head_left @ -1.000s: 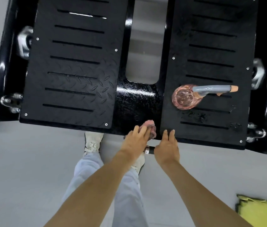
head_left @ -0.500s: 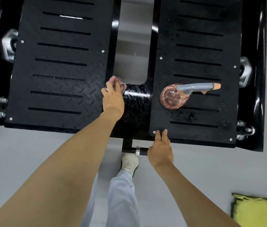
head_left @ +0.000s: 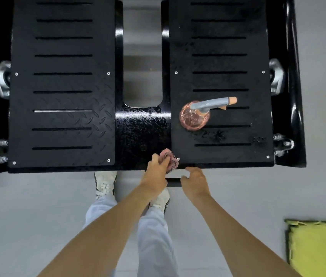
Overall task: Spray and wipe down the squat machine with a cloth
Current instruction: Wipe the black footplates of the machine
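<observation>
Left hand (head_left: pixel 156 173) clenched round the pink cloth (head_left: pixel 170 159), fingers curled over it, pressing it onto the squat machine (head_left: pixel 64 92). Contact spot: the 6 o'clock end of the glossy centre panel (head_left: pixel 142 130), hard against the inner near corner of the right footplate (head_left: pixel 220 80). Cloth is wadded, not spread. My guess is that a tight ball gets into the seam between panel and plate.

Right hand (head_left: pixel 195 182) loose, holding nothing, fingertips at the platform's front edge, at 4 o'clock from the cloth. Probably a brace while I lean over.

Spray bottle (head_left: pixel 195 116) stands upright on the right footplate, at 3 o'clock from the centre panel, nozzle aimed toward 3 o'clock. It is well apart from both hands but in reach of the free one, and off the panel being wiped.

Speckled droplets and streaks show on the centre panel. Wet blotches (head_left: pixel 216 135) sit at 5 o'clock from the bottle. I judge that the spraying here is done and the wiping is mid-way.

Yellow pad (head_left: pixel 318 246) on the floor at 4 o'clock; cushion or spare cloth, cannot tell.
</observation>
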Tool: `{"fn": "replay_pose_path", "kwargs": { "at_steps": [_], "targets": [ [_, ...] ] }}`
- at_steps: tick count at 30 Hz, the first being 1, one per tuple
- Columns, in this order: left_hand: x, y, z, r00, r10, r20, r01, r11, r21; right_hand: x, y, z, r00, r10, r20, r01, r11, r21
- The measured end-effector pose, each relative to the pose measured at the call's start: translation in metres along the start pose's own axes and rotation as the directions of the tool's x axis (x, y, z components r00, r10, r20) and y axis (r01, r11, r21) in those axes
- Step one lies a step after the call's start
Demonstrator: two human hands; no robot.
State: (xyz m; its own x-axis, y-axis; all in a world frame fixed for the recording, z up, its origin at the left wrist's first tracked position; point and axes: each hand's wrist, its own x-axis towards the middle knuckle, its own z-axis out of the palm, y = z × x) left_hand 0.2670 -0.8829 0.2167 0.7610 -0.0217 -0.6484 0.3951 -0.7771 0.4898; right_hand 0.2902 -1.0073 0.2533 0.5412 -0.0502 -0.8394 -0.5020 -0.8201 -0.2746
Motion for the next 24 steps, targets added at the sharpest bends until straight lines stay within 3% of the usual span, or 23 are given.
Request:
{"fn": "replay_pose_path", "kwargs": {
  "at_steps": [2, 4, 6, 9, 12, 14, 17, 24],
  "targets": [
    [-0.006, 0.014, -0.016, 0.997, -0.081, 0.003, 0.075, 0.901, -0.427, -0.006, -0.009, -0.009, 0.992, 0.103, 0.074, -0.122, 0.933, 0.339],
    [-0.012, 0.032, -0.034, 0.991, -0.133, 0.033, 0.124, 0.763, -0.634, -0.012, -0.019, -0.022, 0.953, 0.164, 0.256, -0.291, 0.736, 0.611],
    [-0.014, 0.045, -0.049, 0.979, -0.141, 0.149, 0.205, 0.660, -0.722, -0.017, -0.024, -0.031, 0.927, 0.132, 0.350, -0.364, 0.531, 0.765],
    [-0.009, 0.060, -0.069, 0.925, -0.070, 0.373, 0.334, 0.617, -0.713, -0.019, -0.028, -0.044, 0.939, 0.182, 0.292, -0.344, 0.500, 0.794],
    [0.000, 0.078, -0.091, 0.882, -0.050, 0.468, 0.348, 0.739, -0.577, -0.019, -0.028, -0.058, 0.932, 0.288, 0.220, -0.345, 0.516, 0.784],
    [0.015, 0.083, -0.101, 0.932, -0.131, 0.339, 0.293, 0.824, -0.485, -0.018, -0.027, -0.066, 0.928, 0.340, 0.149, -0.329, 0.568, 0.754],
    [0.040, 0.090, -0.121, 0.976, -0.207, 0.069, 0.216, 0.868, -0.448, -0.021, -0.023, -0.081, 0.919, 0.385, 0.091, -0.312, 0.564, 0.765],
    [0.082, 0.128, -0.126, 0.996, 0.059, -0.061, -0.072, 0.965, -0.251, -0.017, -0.012, -0.110, 0.949, 0.313, 0.039, -0.177, 0.424, 0.888]
  ]
}}
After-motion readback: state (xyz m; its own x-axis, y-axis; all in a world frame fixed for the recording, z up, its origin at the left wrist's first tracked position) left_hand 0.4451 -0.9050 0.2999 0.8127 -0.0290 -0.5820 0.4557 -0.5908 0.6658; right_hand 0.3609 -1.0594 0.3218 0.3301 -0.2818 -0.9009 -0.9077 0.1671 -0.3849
